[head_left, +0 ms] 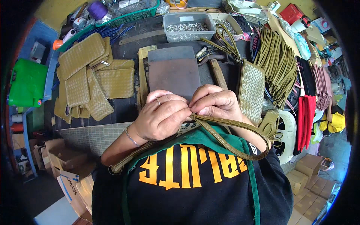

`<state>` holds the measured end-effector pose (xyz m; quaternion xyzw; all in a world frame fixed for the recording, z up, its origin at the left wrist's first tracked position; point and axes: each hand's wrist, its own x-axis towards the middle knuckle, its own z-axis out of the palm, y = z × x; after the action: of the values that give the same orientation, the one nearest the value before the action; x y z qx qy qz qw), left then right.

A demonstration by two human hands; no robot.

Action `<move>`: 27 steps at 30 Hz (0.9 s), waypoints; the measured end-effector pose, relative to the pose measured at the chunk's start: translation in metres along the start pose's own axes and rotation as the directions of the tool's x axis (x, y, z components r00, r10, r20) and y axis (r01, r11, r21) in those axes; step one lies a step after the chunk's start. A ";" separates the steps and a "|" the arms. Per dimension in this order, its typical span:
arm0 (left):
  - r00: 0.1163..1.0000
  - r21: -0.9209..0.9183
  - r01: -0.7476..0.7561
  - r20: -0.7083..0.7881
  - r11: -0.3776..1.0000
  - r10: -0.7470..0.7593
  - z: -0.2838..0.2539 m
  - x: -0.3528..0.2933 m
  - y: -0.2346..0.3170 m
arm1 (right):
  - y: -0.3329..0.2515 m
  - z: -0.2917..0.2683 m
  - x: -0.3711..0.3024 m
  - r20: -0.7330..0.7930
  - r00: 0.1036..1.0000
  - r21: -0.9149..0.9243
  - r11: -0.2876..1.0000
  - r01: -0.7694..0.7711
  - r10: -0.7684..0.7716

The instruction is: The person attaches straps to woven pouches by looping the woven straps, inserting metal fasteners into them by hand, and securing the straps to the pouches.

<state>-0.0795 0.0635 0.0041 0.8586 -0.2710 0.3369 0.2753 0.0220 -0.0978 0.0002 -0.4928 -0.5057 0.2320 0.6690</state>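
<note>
Both hands meet in front of my chest, pinching an olive strap. My left hand is closed at the strap's end, fingertips pressed together. Beside it, my right hand is closed too, thumb and forefinger touching the same spot. What exactly sits between the fingertips is too small to make out. The strap loops out past my right wrist and back, and a further strap length passes under my left wrist. Just beyond the fingers lies a dark flat slab. A woven olive pouch lies right of my right hand.
Several olive zip pouches are piled at the left. A clear tub of small metal pieces stands at the back. A wooden-handled hammer lies near the slab. Bundled olive straps and red strips are at the right.
</note>
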 end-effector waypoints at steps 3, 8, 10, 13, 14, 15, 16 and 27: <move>1.000 -0.001 -0.003 -0.023 1.000 0.003 0.001 -0.001 0.000 | 0.000 0.001 0.000 -0.002 1.000 0.012 1.000 -0.011 0.011; 0.999 -0.014 0.019 -0.048 1.000 -0.020 0.002 0.000 -0.002 | 0.000 -0.001 -0.001 0.026 1.000 0.010 1.000 -0.005 0.005; 0.997 -0.037 0.042 -0.066 0.998 -0.044 0.003 0.000 -0.004 | -0.001 -0.001 -0.002 0.036 0.999 0.005 1.000 -0.009 0.009; 0.990 -0.102 0.100 -0.091 0.990 -0.110 0.005 0.002 -0.005 | -0.005 0.010 -0.001 -0.062 0.998 -0.195 0.981 -0.018 0.006; 0.982 -0.149 0.150 -0.090 0.977 -0.164 0.006 0.004 -0.005 | 0.000 0.016 -0.002 -0.134 0.991 -0.162 0.987 0.003 -0.025; 0.972 -0.194 0.198 -0.087 0.961 -0.218 0.006 0.006 -0.005 | 0.005 0.020 -0.002 -0.206 0.977 -0.129 0.991 0.027 -0.053; 0.964 -0.220 0.248 -0.044 0.943 -0.264 0.004 0.006 -0.004 | 0.005 0.020 0.000 -0.191 0.975 -0.298 0.953 0.052 -0.113; 0.909 -0.020 0.395 0.156 0.918 -0.388 -0.005 0.018 0.003 | 0.012 0.029 -0.007 -0.355 0.932 -0.182 0.972 -0.147 0.074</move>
<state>-0.0727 0.0591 0.0207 0.9109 -0.1217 0.2031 0.3380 -0.0048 -0.0861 -0.0132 -0.6202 -0.3728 0.1259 0.6786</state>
